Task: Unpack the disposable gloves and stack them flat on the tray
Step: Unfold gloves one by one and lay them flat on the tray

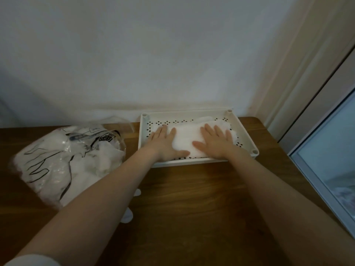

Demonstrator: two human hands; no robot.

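The room was dim and the picture soft and grainy; the wall (153,54) carried uneven shadow, and straight lines bowed toward the edges

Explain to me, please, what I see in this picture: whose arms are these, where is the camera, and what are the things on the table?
There is no machine here. A person wears a camera on the head, so the single picture looks forward and down along their own two bare arms.

On the wooden table stands a white tray with small holes in its floor, against the wall. In it lies a pile of thin white disposable gloves. The left hand and the right hand both press flat on this pile with straight fingers; neither grips anything.

To the left lies the clear plastic bag, printed with a hand outline, with more gloves inside. Something white, perhaps loose gloves, shows beside the left forearm.
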